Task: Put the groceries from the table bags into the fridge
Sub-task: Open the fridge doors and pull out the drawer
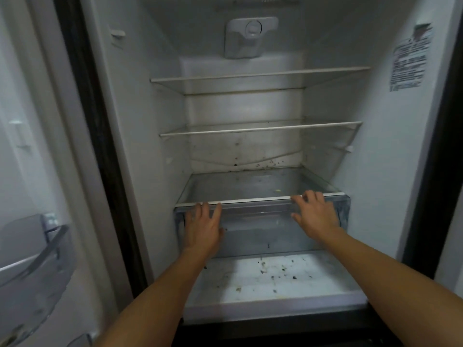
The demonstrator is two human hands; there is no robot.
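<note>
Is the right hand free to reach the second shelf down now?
Probably yes: the right hand rests open on the drawer front, holding nothing, and nothing shows between it and the second shelf above.

Inside the fridge (140, 121) the upper shelf (260, 75) sits above the lower shelf (260, 128), and the drawer (260, 221) lies beneath both. The left hand (203, 229) rests on the drawer's front at its left end, the right hand (315, 216) at its right end by the top rim. The door (30, 146) stands to the left.
</note>
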